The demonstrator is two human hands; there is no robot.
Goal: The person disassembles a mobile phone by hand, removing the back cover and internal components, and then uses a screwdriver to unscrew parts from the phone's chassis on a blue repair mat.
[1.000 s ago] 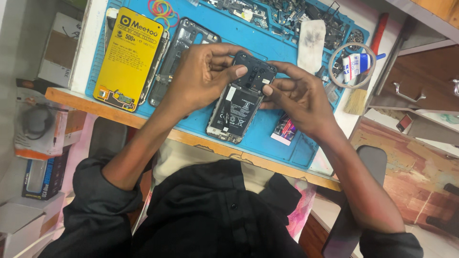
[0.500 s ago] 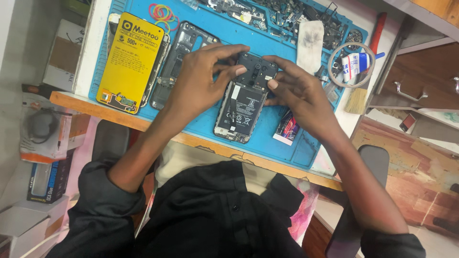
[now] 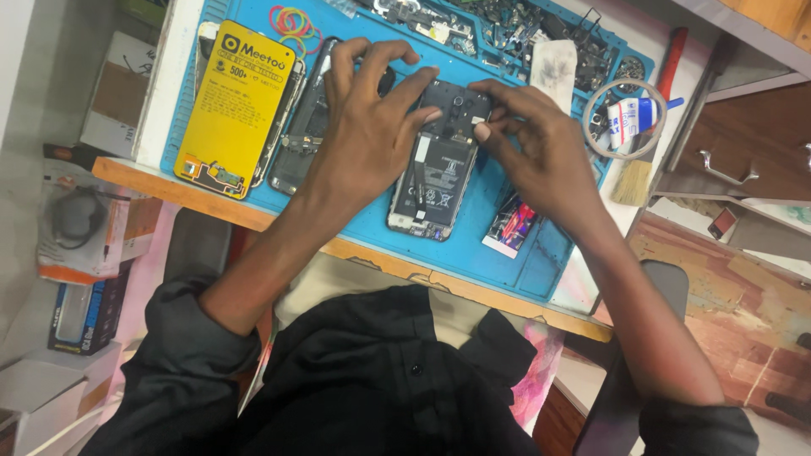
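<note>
A wood-edged counter (image 3: 211, 203) stands beside wooden drawers (image 3: 743, 160) with metal handles; cardboard boxes (image 3: 84, 245) sit left, under even light.

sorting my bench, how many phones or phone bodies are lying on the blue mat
3: an opened phone under both hands at centre, a dark phone body just to its left, partly under the left hand, and one beneath the yellow card. More may be hidden.

Bright, even overhead light, soft shadows under the hands, slight motion blur, mild wide-angle distortion at edges.
</note>
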